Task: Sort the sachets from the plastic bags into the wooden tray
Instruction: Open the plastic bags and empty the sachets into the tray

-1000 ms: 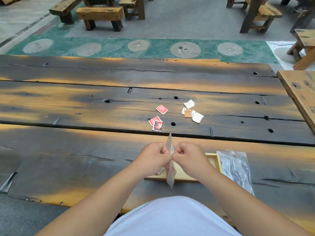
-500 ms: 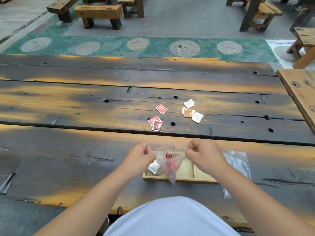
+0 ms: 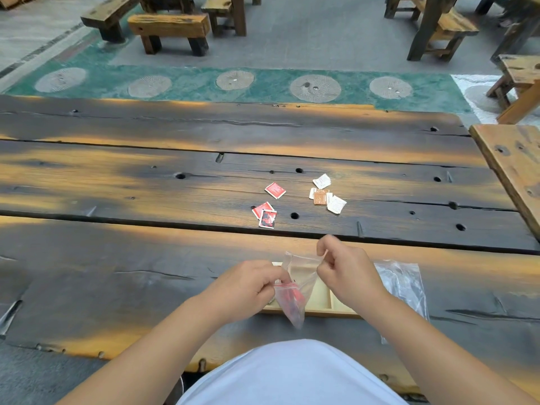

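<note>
Head view: left hand point(image 3: 248, 287) pinches the plastic bag point(image 3: 293, 296) at its red zip edge, right hand point(image 3: 346, 271) pinches the opposite lip, fingers clamped on film. I'd say tip it slowly over the wooden tray point(image 3: 321, 301) right beneath. Loose sachets point(image 3: 274, 190) lie farther out; a second bag point(image 3: 401, 283) sits beside the tray. Nothing's in the way.

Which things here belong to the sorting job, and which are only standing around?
Job: left hand and right hand holding clear bag; wooden tray; second plastic bag; red sachets; white sachets.

Around: benches; neighbouring table.
</note>
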Action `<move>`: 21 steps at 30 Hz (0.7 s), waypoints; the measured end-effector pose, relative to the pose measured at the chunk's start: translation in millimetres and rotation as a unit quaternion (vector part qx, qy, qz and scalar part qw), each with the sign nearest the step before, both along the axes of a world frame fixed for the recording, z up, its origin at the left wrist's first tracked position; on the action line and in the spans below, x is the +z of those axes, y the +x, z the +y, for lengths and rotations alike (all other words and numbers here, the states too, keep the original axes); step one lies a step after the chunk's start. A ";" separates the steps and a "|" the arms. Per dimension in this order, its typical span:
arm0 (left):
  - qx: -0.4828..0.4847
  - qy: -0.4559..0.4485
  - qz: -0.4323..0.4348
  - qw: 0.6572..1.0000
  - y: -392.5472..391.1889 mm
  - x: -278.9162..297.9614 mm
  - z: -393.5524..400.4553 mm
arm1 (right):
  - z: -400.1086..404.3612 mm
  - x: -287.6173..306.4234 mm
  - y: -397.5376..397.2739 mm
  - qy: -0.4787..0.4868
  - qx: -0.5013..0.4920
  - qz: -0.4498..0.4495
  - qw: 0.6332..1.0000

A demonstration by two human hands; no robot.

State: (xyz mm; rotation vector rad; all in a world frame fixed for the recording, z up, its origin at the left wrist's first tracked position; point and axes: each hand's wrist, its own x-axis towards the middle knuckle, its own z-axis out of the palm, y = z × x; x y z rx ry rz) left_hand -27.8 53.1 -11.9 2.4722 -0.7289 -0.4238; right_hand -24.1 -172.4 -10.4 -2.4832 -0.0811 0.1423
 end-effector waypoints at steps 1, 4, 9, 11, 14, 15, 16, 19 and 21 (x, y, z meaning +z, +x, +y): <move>-0.011 0.010 -0.011 1.000 -0.1 -0.4 0.4 | -2.3 -0.6 -1.0 -0.032 0.049 -0.022 0.998; -0.051 0.036 -0.054 0.997 -1.0 -1.6 3.3 | -8.4 -1.9 -0.1 -0.097 0.136 -0.022 0.986; -0.062 0.051 -0.019 0.997 -0.9 3.2 5.2 | -14.6 -4.4 0.4 -0.164 0.204 0.022 0.965; -0.068 0.043 -0.012 0.997 -2.1 3.2 4.8 | -16.1 -5.1 -1.6 -0.171 0.212 0.027 0.962; -0.049 0.055 -0.023 0.997 -1.9 -2.1 7.3 | -19.9 -7.9 -4.0 -0.169 0.213 0.013 0.962; -0.032 0.069 -0.029 0.997 -0.9 -4.0 9.1 | -21.5 -7.9 -4.4 -0.166 0.210 0.009 0.963; -0.012 0.079 -0.035 0.996 0.1 -5.6 10.9 | -23.6 -8.0 -4.6 -0.161 0.208 0.007 0.965; 0.036 0.076 -0.061 0.995 2.7 -9.7 15.2 | -29.7 -8.0 -4.3 -0.139 0.213 -0.009 0.967; 0.060 0.078 -0.078 0.992 3.9 -10.1 14.8 | -31.1 -7.7 -3.5 -0.125 0.218 -0.018 0.968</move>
